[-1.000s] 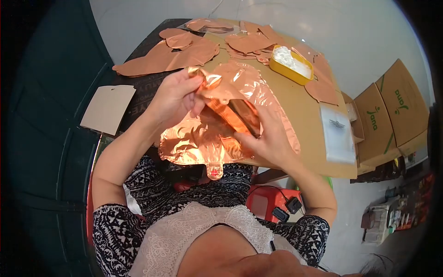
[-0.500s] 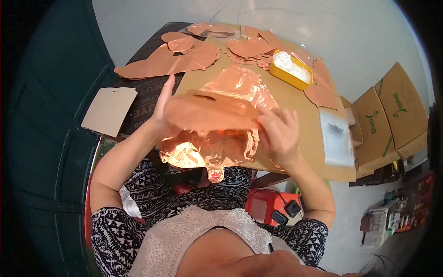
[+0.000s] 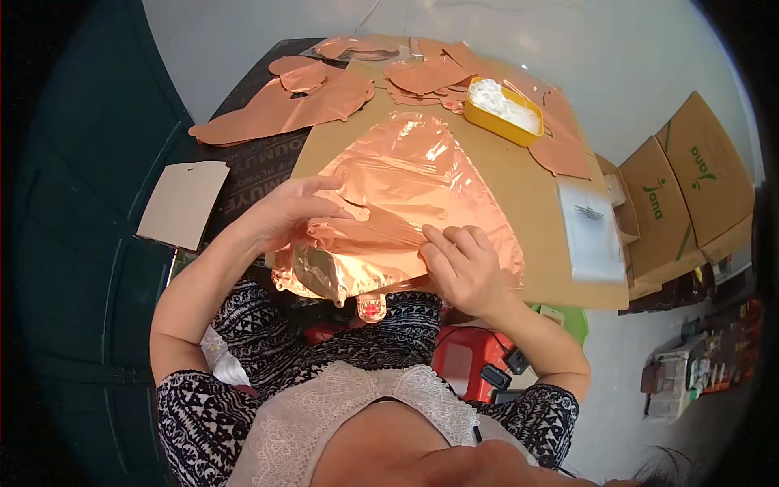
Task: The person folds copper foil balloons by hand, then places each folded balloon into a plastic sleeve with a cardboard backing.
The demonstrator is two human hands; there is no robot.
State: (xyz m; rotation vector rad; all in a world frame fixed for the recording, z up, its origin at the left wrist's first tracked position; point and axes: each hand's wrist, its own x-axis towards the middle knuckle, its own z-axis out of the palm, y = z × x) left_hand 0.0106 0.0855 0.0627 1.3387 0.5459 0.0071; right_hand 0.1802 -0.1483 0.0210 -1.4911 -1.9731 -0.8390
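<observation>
A shiny rose-gold foil balloon (image 3: 414, 174), flat and creased, lies over the near part of the cardboard-covered table, its lower edge folded and hanging past the table edge. Below that edge sticks out a small tab (image 3: 372, 309) with a red mark. My left hand (image 3: 296, 209) grips the foil at its left side, thumb and fingers around a small slot. Curled fingers of my right hand (image 3: 464, 264) pinch the foil near the lower right. Creases run between the two hands. The fingertips of my right hand are partly hidden.
More flat foil balloons (image 3: 316, 105) lie at the back. A yellow tub (image 3: 511, 128) of white powder-like material stands there. Clear plastic bags (image 3: 591, 235) lie at the right edge, a cardboard piece (image 3: 182, 203) at left. Cardboard boxes (image 3: 702, 178) stand at right.
The raised, folded foil has come down and spread flatter over the table. My left hand has turned from upright to reaching over the foil; my right hand has moved down and left.
</observation>
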